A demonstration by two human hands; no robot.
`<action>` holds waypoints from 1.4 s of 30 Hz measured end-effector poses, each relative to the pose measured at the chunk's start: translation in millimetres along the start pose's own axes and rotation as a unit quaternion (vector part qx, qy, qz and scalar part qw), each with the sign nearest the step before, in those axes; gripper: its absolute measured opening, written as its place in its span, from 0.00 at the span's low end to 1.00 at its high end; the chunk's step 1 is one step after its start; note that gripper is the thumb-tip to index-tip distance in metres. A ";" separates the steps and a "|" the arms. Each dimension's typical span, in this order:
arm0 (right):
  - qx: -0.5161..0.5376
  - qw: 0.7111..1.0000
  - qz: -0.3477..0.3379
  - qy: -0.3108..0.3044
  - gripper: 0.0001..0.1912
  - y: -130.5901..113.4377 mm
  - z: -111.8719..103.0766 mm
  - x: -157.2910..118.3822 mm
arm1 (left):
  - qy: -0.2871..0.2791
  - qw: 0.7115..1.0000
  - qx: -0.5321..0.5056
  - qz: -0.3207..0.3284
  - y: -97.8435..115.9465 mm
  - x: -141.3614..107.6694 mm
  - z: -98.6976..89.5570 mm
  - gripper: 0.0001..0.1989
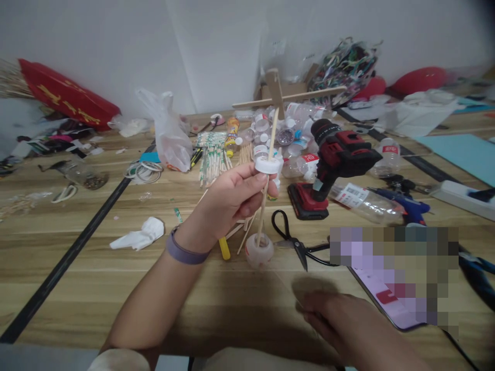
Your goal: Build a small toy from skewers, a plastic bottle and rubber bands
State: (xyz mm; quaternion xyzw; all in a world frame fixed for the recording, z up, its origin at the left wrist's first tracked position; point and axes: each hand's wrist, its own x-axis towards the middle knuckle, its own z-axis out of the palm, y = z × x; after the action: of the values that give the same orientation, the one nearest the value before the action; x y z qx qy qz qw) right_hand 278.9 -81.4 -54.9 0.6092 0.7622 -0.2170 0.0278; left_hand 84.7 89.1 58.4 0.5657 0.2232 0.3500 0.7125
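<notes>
My left hand (235, 196) is closed around a white bottle cap (268, 166), thumb and fingers at its underside. A thin wooden stick (273, 135) passes through the cap, nearly upright. Two flat wooden sticks (309, 96) form a cross at its top. Its lower end reaches into a round, whitish translucent piece (253, 258) with an opening on top, low over the table. From there a fine string (286, 284) runs toward my right hand (340, 319), whose fingers are pinched together on it, slightly blurred. Black-handled scissors (297, 247) lie between the hands.
A red and black cordless drill (338, 149) stands to the right, near plastic bottles (367, 203) and a blue glue gun (412, 203). A phone (381, 299), partly pixelated, lies at right. Wrapped sticks (214, 162), a plastic bag (170, 134) and a crumpled tissue (139, 234) are leftward.
</notes>
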 end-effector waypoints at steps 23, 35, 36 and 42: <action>-0.031 0.997 0.017 -0.072 0.13 -7.3 -7.7 4.7 | -0.007 0.998 -0.001 0.058 -17.5 -18.6 4.2 0.11; -0.027 0.998 0.018 -0.051 0.12 -4.5 -4.0 3.0 | -0.016 1.000 0.010 0.005 -35.4 -30.2 11.0 0.13; -0.029 0.998 0.017 -0.047 0.11 -2.9 -3.4 3.1 | -0.014 1.000 0.019 -0.004 -37.3 -31.7 11.2 0.13; -0.032 0.999 0.009 -0.026 0.11 4.6 -6.8 3.3 | 0.037 0.996 0.044 -0.065 -50.5 -32.6 5.3 0.17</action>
State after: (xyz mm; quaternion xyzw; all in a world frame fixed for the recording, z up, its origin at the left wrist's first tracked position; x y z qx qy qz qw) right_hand 283.9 -75.2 -51.1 0.6093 0.7621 -0.2081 0.0689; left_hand 79.5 55.4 8.7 0.5678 0.3004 0.3135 0.6993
